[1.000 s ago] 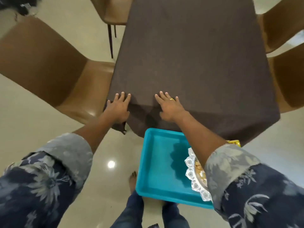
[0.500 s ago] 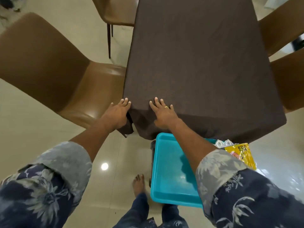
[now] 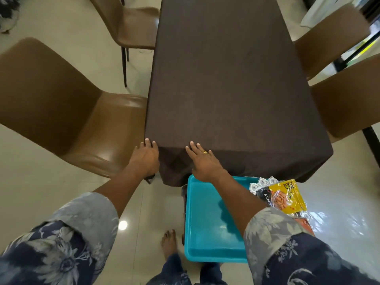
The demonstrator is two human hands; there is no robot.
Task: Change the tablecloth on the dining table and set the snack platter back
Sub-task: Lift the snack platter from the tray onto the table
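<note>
Tablecloth [image 3: 222,89] under both flat hands, left [image 3: 146,159], right [image 3: 202,163]

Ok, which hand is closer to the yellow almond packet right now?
Right. The right hand lies flat on the brown tablecloth, just left of the yellow almond packet; the left hand grips the table's corner, farther left.

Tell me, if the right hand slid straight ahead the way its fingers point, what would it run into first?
Nothing, as far as the picture shows. The right hand rests on the brown tablecloth, fingers pointing up the table, and only bare cloth lies ahead.
</note>
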